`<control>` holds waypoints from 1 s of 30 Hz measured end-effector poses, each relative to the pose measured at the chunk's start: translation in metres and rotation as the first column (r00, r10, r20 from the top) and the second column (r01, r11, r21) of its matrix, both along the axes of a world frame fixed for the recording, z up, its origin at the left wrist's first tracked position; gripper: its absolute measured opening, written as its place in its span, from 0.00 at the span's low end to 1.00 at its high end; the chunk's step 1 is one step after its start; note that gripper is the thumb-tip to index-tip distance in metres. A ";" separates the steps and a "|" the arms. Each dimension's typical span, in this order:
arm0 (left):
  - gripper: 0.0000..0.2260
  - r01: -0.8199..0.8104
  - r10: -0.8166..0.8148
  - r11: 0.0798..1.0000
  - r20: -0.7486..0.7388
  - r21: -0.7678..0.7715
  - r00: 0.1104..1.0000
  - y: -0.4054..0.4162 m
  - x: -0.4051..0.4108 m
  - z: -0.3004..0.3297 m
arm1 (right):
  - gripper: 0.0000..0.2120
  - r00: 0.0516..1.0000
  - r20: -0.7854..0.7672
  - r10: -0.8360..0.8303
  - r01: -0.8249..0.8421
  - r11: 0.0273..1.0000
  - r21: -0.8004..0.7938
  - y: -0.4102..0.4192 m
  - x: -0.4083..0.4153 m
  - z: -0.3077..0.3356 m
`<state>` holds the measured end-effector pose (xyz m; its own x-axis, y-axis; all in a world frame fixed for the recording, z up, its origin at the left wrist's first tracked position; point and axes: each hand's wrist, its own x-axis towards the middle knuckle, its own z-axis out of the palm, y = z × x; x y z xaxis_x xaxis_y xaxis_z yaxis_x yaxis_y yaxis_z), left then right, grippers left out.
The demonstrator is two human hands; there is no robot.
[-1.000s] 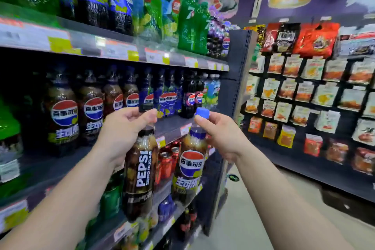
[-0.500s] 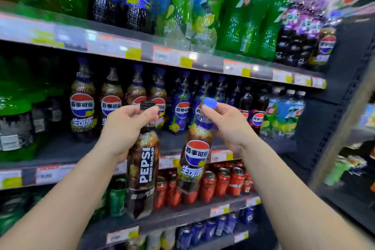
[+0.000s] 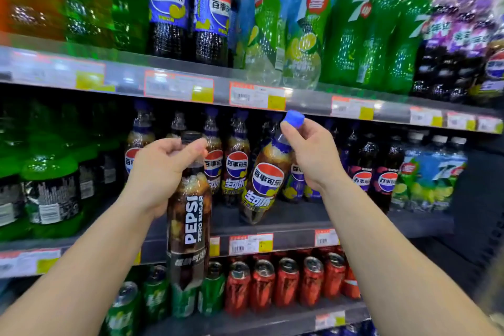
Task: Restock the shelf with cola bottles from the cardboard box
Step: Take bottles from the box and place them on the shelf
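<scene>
My left hand (image 3: 161, 169) grips the neck of a black-capped Pepsi Zero Sugar bottle (image 3: 189, 221), which hangs upright in front of the middle shelf edge (image 3: 294, 237). My right hand (image 3: 308, 155) pinches the neck of a blue-capped cola bottle (image 3: 263, 180) just under its cap. This bottle is tilted, its base over the front of the middle shelf. Behind both stand rows of the same cola bottles (image 3: 234, 169). The cardboard box is out of view.
The top shelf (image 3: 300, 101) carries large cola, lemon and green 7-Up bottles. Green bottles (image 3: 51, 191) fill the middle shelf's left, dark and blue-green bottles (image 3: 433, 174) its right. Red cans (image 3: 286, 284) and green cans (image 3: 155, 297) line the shelf below.
Both hands have moved closer to the middle shelf with their bottles. The right hand's bottle has risen and tilted, its base now over the shelf. My view has turned further left.
</scene>
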<state>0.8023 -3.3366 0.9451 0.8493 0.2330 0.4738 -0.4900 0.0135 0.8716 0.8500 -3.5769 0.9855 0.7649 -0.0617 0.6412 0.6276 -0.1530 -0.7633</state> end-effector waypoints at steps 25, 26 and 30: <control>0.26 -0.105 0.105 0.994 -0.018 -0.041 0.994 0.013 -0.014 -0.009 | 0.56 0.843 -0.535 -0.054 -0.090 0.967 -0.239 0.004 0.021 -0.099; 0.27 -0.114 0.113 0.993 -0.023 -0.036 0.993 0.014 -0.015 -0.010 | 0.55 0.829 -0.550 -0.103 -0.077 0.953 -0.294 0.008 0.020 -0.110; 0.31 -0.160 0.159 0.986 -0.036 -0.036 0.987 0.020 -0.023 -0.014 | 0.34 0.872 -0.436 -0.221 0.029 0.914 -0.406 0.023 0.024 -0.125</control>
